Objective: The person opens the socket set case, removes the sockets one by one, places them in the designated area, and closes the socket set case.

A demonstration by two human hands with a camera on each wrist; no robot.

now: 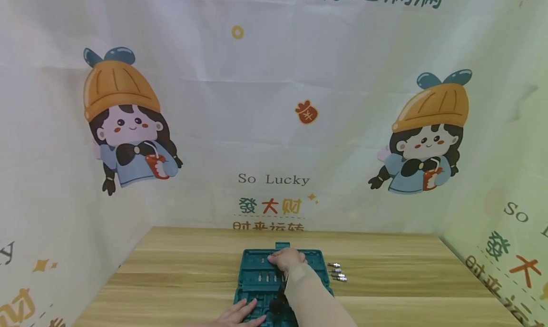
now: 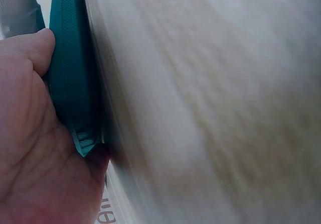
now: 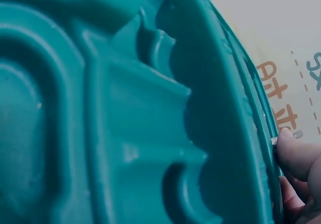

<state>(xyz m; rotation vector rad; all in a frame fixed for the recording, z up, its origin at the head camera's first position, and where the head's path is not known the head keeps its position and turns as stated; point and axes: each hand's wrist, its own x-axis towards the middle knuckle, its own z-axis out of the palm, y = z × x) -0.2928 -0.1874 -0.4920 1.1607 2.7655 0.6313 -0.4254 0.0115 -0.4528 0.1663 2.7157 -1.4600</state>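
Observation:
A teal tool case lies unfolded on the table, with small metal bits standing in its far half. My left hand rests on the near left part of the case, fingers spread and fairly straight. In the left wrist view it lies against the outer side wall of the case. My right hand is over the far half, near the far rim. Its thumb and fingers pinch a small silvery metal bit, mostly hidden behind the thumb. A dark strap and a camera sit at the right wrist.
Several silvery metal sockets lie in a column on the wooden table, just right of the case. A printed cloth backdrop rises behind the table and along both sides. Moulded slots fill the case.

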